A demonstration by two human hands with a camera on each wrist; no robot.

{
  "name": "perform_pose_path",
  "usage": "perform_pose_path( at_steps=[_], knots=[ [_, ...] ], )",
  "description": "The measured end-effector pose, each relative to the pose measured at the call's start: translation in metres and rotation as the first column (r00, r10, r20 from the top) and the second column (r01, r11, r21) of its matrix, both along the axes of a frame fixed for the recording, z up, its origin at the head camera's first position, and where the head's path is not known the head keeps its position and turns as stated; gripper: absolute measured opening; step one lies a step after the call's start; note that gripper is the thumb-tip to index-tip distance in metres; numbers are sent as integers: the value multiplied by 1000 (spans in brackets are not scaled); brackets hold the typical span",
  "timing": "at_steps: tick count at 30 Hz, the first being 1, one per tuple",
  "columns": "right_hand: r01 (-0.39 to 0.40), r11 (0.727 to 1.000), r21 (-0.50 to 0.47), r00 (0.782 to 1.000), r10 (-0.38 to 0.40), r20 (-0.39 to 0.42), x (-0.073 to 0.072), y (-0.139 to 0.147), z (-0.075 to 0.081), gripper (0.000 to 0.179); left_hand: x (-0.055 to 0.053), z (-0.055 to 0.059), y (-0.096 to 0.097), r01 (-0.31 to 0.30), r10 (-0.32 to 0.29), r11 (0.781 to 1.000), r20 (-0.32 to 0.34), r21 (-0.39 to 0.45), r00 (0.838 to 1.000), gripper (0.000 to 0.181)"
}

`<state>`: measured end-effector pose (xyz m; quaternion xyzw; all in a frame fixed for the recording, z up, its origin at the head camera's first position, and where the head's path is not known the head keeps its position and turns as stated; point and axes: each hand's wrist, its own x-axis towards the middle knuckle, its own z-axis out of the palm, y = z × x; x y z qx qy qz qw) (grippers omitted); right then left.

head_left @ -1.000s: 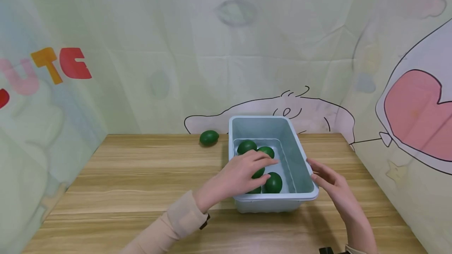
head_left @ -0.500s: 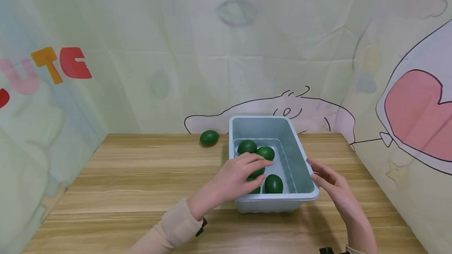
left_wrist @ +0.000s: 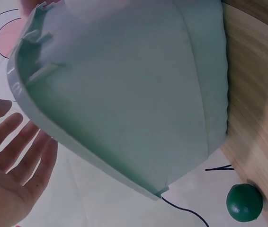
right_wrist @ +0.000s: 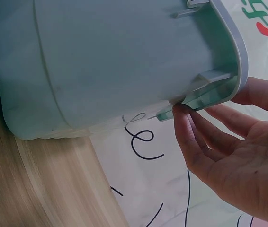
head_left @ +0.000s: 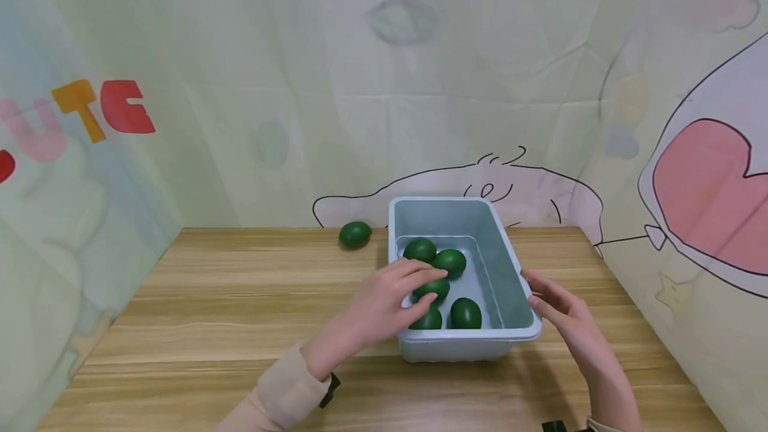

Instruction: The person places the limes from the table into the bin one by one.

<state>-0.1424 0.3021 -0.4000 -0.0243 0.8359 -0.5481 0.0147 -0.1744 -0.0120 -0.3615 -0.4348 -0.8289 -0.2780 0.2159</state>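
A light blue plastic bin [head_left: 468,334] holds several dark green, lime-like fruits [head_left: 465,313], grouped toward its left and near sides. My left hand [head_left: 387,299] reaches over the bin's left rim, fingers loosely extended and nothing held; the fingertips overlap the middle fruit in the head view. In the left wrist view that hand [left_wrist: 15,165] spreads beside the rim. At the bin's right side my right hand [right_wrist: 233,142] grips the rim, thumb on its outer edge and fingertips tucked beneath the lip.
One more green fruit [head_left: 355,235] lies on the wooden table [head_left: 252,299], left of the bin near the back edge. Behind the table hangs a printed cloth [head_left: 288,85] with cartoon drawings, and it continues along both sides.
My left hand has drawn back leftward from over the fruits, uncovering more of them. The near right fruit has shifted slightly toward the near wall. The right hand keeps its place on the rim.
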Motion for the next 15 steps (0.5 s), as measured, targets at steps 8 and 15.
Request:
perform_pose_path(
  at_steps=[8,15],
  knots=[
    [-3,1000,-10,1000,3,-1,0,0,-1,54,1,-3,-9,-38,38,999,-34,-11,999,30],
    [3,1000,0,1000,-3,8,-1,1,-1,55,2,-7,-16,-57,57,998,-50,1,997,31]
  ],
)
